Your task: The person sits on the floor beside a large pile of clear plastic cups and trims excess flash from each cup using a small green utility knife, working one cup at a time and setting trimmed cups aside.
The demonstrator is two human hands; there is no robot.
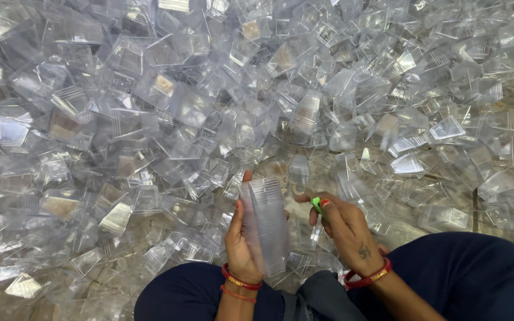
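Observation:
My left hand [240, 241] grips a tall nested stack of clear plastic cups [265, 223], held upright in front of my lap. My right hand [345, 229] sits just to the right of the stack, its fingers pinched on a small green tool [317, 205]. A single clear plastic cup [299, 171] lies just beyond the stack's top. Red bangles circle both wrists.
A huge heap of loose clear plastic cups [191, 107] covers the floor ahead and to both sides. My knees in dark blue trousers [465, 273] fill the lower edge. A patch of bare tiled floor [510, 104] shows at the right.

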